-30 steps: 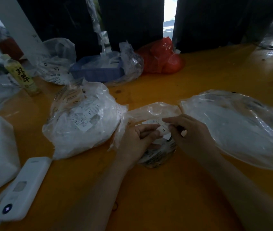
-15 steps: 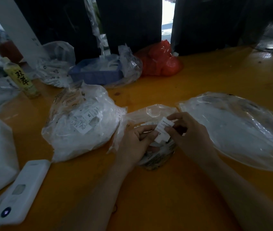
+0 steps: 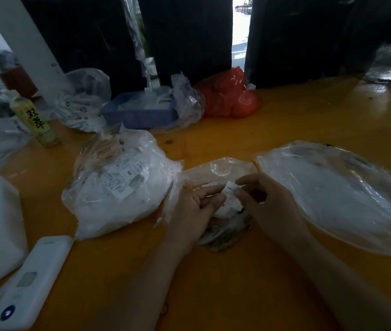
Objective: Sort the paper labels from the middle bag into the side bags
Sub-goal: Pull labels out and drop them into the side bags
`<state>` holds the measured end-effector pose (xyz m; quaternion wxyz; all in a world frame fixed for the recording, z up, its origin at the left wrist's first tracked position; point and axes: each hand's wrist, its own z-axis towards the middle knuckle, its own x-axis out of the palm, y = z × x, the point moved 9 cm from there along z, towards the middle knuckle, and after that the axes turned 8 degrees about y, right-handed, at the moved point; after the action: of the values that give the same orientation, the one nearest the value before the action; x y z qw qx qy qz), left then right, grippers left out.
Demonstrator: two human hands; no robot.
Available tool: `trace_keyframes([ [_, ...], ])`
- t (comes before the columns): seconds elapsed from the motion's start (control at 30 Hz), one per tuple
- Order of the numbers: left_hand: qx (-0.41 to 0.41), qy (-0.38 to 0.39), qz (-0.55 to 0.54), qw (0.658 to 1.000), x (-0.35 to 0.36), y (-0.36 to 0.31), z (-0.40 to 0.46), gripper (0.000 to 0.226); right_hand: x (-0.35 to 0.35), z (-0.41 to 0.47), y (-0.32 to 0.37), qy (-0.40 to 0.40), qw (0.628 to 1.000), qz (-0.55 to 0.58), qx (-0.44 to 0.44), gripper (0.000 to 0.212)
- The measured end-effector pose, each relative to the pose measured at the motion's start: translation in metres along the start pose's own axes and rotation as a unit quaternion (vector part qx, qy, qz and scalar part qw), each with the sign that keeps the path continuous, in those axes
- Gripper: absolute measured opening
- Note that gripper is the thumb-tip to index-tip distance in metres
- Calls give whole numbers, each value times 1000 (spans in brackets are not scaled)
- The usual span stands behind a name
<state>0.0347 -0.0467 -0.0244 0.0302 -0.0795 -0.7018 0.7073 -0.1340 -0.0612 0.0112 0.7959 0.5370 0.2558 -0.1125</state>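
Label (image 3: 231, 202): small white paper slip, held over the middle bag (image 3: 216, 174), between both hands.
Right hand (image 3: 266, 206): grip pinching the label's upper edge, thumb and forefinger.
Left hand (image 3: 193, 211): fingertips pinching the label's left side.
Left bag (image 3: 118, 185): stuffed with labels, just beside the middle bag.
Right bag (image 3: 333, 194): looks mostly empty.
Progress: well along, judging by the full left bag; some labels left in the middle bag.
Change: half a second ago the label stood more upright; now tilted, lower.
Surface (image 3: 237, 283): orange, white remote-like device (image 3: 29, 283) near left.
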Motion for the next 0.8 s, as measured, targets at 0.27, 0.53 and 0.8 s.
trace_keyframes([
  [0.27, 15, 6, 14, 1000, 0, -6, -3, 31, 8, 0, 4, 34, 999, -7, -5, 13],
  [0.53, 17, -10, 18, 1000, -2, -9, -3, 24, 11, 1, 5, 66, 997, -50, 2, 19],
  [0.8, 31, -27, 45, 998, -6, -9, -3, 36, -11, 0, -2, -28, 999, 7, 20, 16],
])
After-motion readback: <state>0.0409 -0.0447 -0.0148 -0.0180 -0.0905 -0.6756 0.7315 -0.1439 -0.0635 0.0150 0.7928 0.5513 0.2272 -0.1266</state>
